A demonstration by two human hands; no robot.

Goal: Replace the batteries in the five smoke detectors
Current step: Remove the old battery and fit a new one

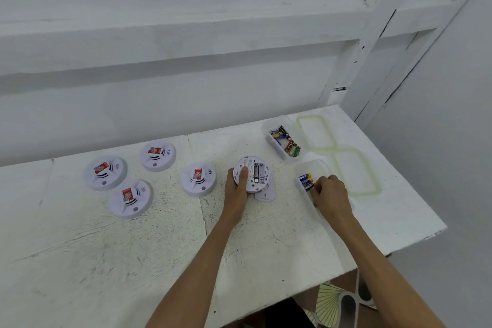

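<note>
My left hand (237, 186) grips a white smoke detector (256, 173) turned back side up, its battery bay exposed with one battery inside. Its loose cover (267, 193) lies on the table just beneath it. My right hand (329, 192) reaches into the nearer clear box (314, 168), fingers closed around a black battery (308, 186) next to blue-and-yellow ones (305, 177). Several other detectors lie face up to the left, each with a red label: one (198, 178) near my left hand, others further left (158, 155) (105, 172) (130, 198).
A second clear box (271, 125) with mixed batteries stands behind the first. Two clear lids with green seals (315, 132) (356, 171) lie to the right. The white table (133, 261) ends close on the right, beside a white wall.
</note>
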